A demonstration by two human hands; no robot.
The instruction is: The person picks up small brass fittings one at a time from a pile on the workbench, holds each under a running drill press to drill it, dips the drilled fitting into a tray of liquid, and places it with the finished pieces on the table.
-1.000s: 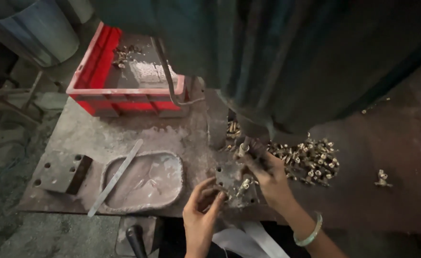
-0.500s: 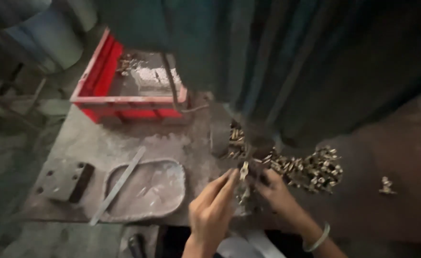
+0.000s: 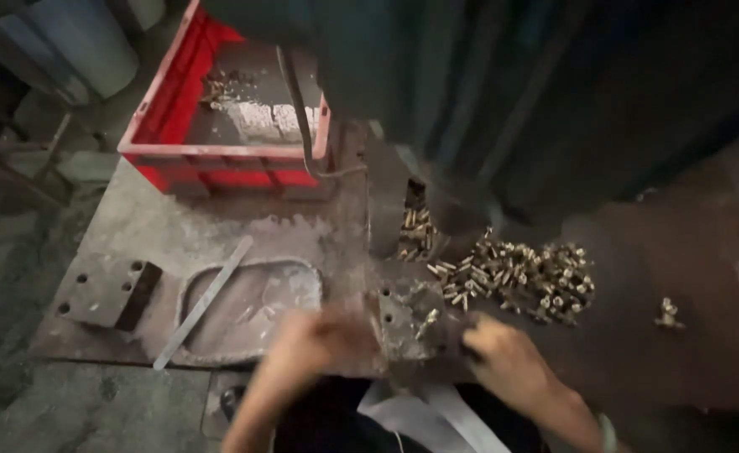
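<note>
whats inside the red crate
The red crate holds a dark, mostly bare floor with a small cluster of brass parts at its far left and a pale patch. Its right end is hidden behind the dark machine.

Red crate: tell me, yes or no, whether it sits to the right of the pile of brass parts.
No, the red crate sits up and left of the brass parts.

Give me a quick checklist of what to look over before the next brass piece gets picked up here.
1. Brass parts pile within reach of the right hand: ok.
2. Left hand empty: cannot tell, blurred.
3. Small metal fixture block between the hands, with one brass piece resting on it: ok.
4. Flat metal strip lying apart from the hands: ok.
5. Red crate at the back with room left: ok.
</note>
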